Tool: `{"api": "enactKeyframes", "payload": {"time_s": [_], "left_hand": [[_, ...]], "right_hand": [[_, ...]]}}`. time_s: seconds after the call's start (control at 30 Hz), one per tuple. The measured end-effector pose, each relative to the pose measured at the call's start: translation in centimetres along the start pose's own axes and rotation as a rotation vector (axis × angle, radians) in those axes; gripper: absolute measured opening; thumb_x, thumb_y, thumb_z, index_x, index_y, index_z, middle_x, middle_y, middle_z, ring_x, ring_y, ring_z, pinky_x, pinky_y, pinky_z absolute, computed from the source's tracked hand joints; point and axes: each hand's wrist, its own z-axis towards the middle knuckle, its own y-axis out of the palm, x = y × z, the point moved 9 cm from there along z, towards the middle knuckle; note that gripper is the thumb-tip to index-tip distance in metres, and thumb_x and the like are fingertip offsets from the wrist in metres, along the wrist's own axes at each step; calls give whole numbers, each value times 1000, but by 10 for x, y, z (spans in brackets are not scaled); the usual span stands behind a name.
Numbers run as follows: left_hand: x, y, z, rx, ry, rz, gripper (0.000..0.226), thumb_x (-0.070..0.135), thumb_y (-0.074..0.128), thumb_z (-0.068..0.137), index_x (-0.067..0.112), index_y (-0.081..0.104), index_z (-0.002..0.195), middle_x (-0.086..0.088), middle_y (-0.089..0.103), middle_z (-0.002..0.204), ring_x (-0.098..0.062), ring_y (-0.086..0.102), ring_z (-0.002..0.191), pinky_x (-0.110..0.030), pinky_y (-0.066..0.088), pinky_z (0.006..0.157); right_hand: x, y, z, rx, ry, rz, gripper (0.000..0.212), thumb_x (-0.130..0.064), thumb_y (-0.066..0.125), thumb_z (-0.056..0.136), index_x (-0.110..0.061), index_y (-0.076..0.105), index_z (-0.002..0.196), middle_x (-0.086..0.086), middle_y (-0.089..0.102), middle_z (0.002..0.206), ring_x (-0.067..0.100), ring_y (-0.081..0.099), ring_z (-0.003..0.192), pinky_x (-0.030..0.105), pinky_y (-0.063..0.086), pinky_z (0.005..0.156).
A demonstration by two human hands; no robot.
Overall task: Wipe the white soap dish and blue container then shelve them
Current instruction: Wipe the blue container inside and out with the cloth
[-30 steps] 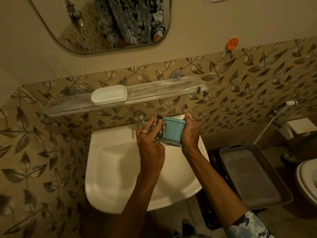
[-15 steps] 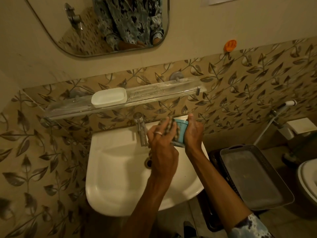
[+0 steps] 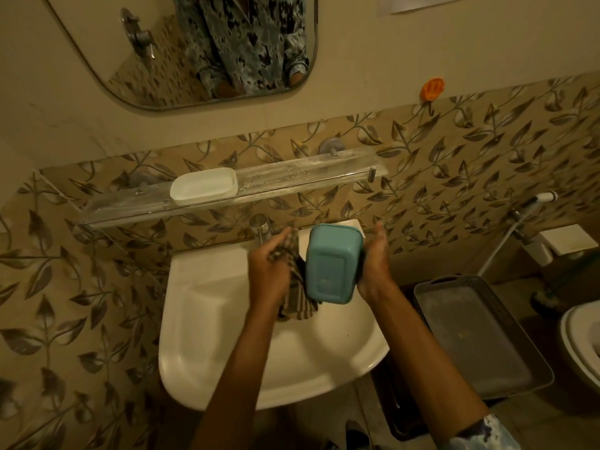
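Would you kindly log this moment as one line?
left hand: grips checked cloth | right hand: holds blue container over sink | white soap dish: on shelf

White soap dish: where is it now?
Head view: the white soap dish sits on the glass shelf, left of centre, up-left of the blue container.

Home bathroom: white washbasin point(image 3: 227, 319), wall mirror point(image 3: 146, 60), leaf-patterned tiles point(image 3: 454, 164), toilet point(image 3: 581, 342).

Right of the white soap dish point(image 3: 204, 189), the glass shelf point(image 3: 308, 176) offers open room; the tap point(image 3: 261, 227) stands just beneath it.
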Motion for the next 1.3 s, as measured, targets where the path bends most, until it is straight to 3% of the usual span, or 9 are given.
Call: {"api": "enactKeyframes", "payload": {"time_s": [0.07, 0.17, 0.33, 0.5, 0.67, 0.8, 0.93, 1.13, 1.3], "left_hand": [[-34, -18, 7, 43, -223, -285, 41, -8, 49, 89, 6, 57, 127, -12, 66, 119, -21, 65, 100, -31, 52, 89], [-48, -33, 3, 61, -302, -485, 33, -8, 48, 91, -5, 53, 124, -4, 73, 91, -12, 70, 78, -23, 56, 67], [-17, -50, 3, 77, -145, -592, 43, -7, 53, 88, 8, 52, 129, -4, 65, 108, -15, 64, 100, -24, 56, 77], [54, -40, -12, 33, 318, -158, 48, -1, 63, 81, 39, 61, 107, 17, 66, 107, -2, 63, 102, -19, 53, 82], [67, 20, -33, -296, 527, 198, 45, 0, 65, 80, 25, 64, 118, 4, 54, 130, -8, 48, 124, -34, 42, 106], [57, 34, -40, -379, 554, 250, 51, -2, 58, 85, 27, 60, 126, 4, 41, 140, -4, 36, 131, -18, 29, 110], [38, 37, -46, -415, 573, 336, 59, -9, 49, 85, 29, 57, 130, 4, 39, 142, -17, 34, 134, -37, 34, 112], [19, 37, -91, -411, 661, 411, 64, -11, 48, 77, 25, 57, 129, 4, 42, 142, -15, 30, 134, -16, 24, 112], [20, 35, -80, -394, 681, 462, 53, -1, 51, 84, 27, 54, 130, 2, 43, 140, -21, 32, 130, -29, 32, 111]], "right_hand": [[5, 4, 0, -169, 98, 19, 64, -57, 30, 93, -9, 71, 102, 20, 69, 103, 31, 66, 89, 41, 52, 84], [4, 3, -1, -345, 84, 56, 50, -43, 36, 99, -9, 59, 127, 17, 60, 125, 33, 61, 112, 49, 50, 94], [5, 2, -8, -445, 25, -5, 48, -42, 34, 101, -14, 55, 133, 16, 60, 132, 31, 58, 122, 47, 50, 98], [-1, 14, -13, -463, -96, -79, 53, -46, 46, 92, -9, 57, 129, 23, 61, 126, 37, 60, 112, 50, 54, 89], [5, 15, -11, -454, -62, 7, 59, -52, 58, 84, -12, 59, 127, 22, 63, 122, 37, 63, 107, 53, 53, 88], [15, 7, -8, -432, 15, 124, 45, -50, 56, 85, -16, 71, 110, 18, 69, 110, 32, 68, 96, 46, 57, 80], [23, 2, -5, -404, 103, 256, 57, -54, 52, 87, -11, 63, 124, 20, 64, 119, 33, 66, 102, 49, 57, 85], [29, -5, -1, -414, 153, 266, 75, -60, 54, 81, -9, 51, 136, 24, 52, 138, 41, 49, 128, 55, 48, 98], [43, -8, -5, -402, 165, 218, 71, -59, 53, 81, -9, 55, 133, 24, 55, 135, 41, 52, 126, 56, 46, 100]]}}
